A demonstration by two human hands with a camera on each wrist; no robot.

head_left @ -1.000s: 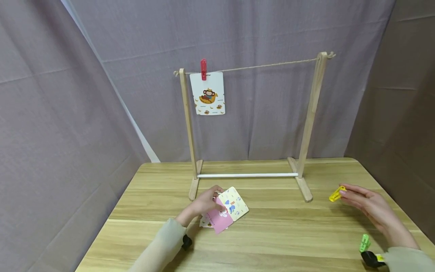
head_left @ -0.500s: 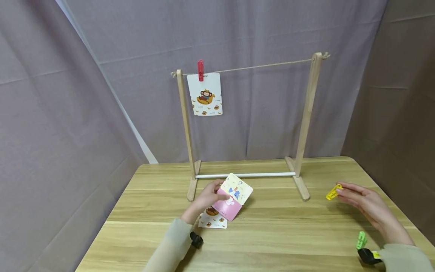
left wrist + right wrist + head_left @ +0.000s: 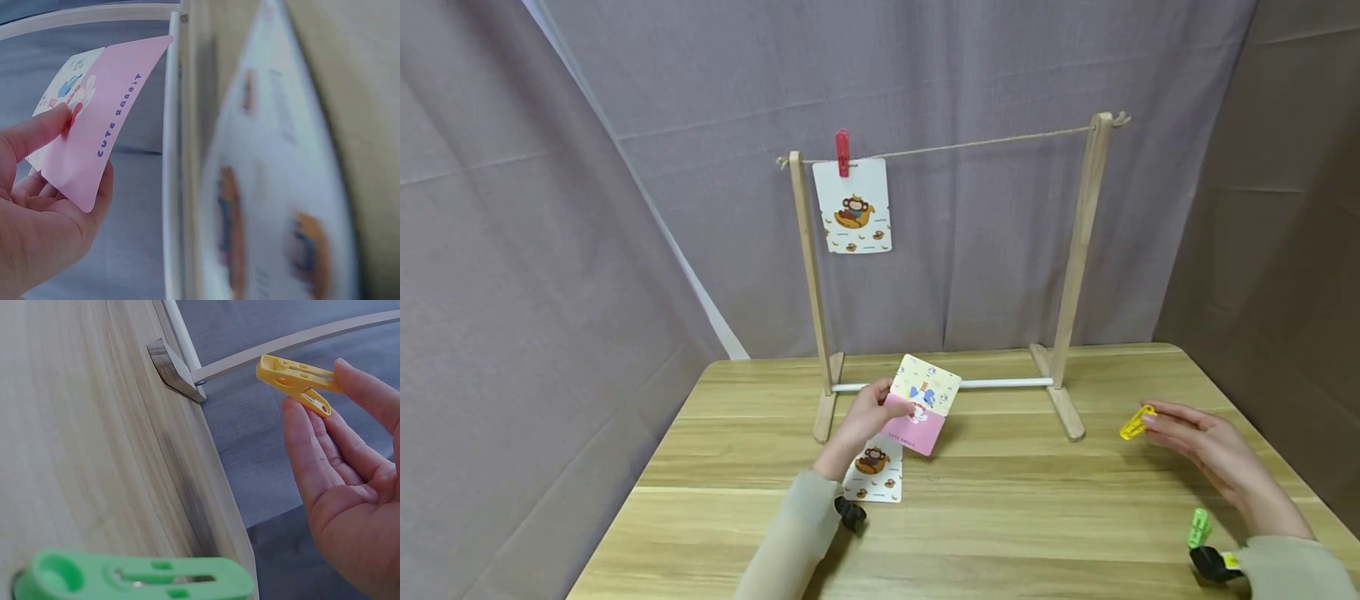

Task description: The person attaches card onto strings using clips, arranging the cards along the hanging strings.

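A card (image 3: 917,429) with a pink "cute rabbit" half and a yellow patterned half is pinched in my left hand (image 3: 868,417), thumb on its face and fingers behind. It is tilted and raised over the table. Below it a white monkey-on-banana card (image 3: 874,479) lies on the wood, partly covered by the raised card in the head view. Off to the right, my right hand (image 3: 1202,450) holds a yellow clothespin (image 3: 297,378) between thumb and fingertips. Near that wrist lies a green clothespin (image 3: 1198,528).
A wooden stand with two posts (image 3: 1078,250) and a white crossbar (image 3: 1007,383) stands at the back of the table (image 3: 1000,508). Along its twine (image 3: 985,145) a red clothespin (image 3: 842,154) holds up another monkey card (image 3: 853,208) at the left. Grey curtains (image 3: 985,275) surround the table.
My left hand has lifted the rabbit card up and away from the monkey card, which now shows more. My right hand with the yellow clothespin has barely moved.
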